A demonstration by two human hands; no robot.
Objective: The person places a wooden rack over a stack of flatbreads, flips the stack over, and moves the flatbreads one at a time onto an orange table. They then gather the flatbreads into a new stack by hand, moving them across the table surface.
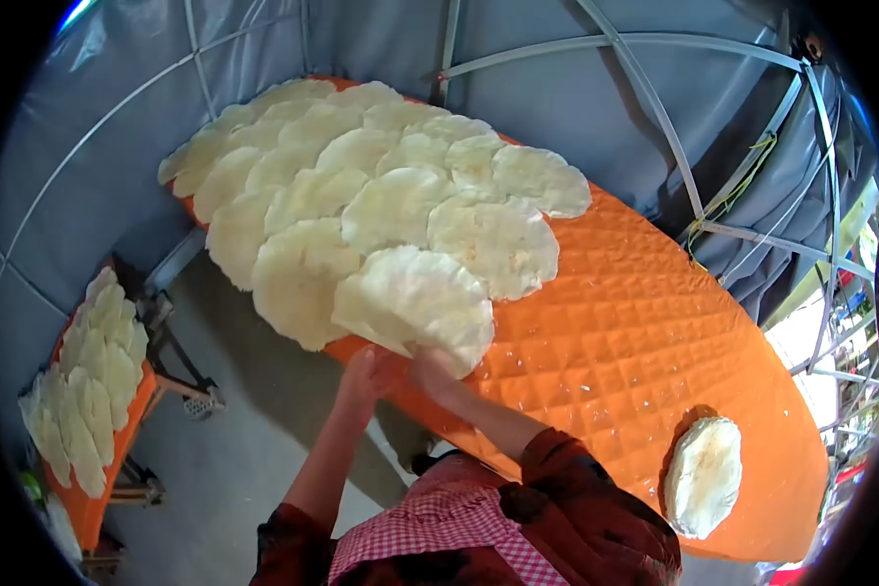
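Thin round pale flatbreads [396, 210] lie overlapping on an orange quilted table cover [596, 322]. The nearest flatbread [415, 298] rests on top of the others, its lower edge at the table's near edge. My right hand [438, 376] is at that lower edge, its fingertips closed on the rim and partly hidden by it. Just to the left, my left hand [366, 373] is at the table's near edge, close below the same flatbread; its fingers are blurred and their pose is unclear. A thick stack of flatbreads [705, 477] sits at the table's right end.
At the lower left, a second orange-covered table [98, 503] on a wooden frame bears more overlapping flatbreads [90, 381]. Grey sheeting [547, 107] on a metal frame [645, 98] stands behind the main table. Yellow cord [742, 186] hangs at the right.
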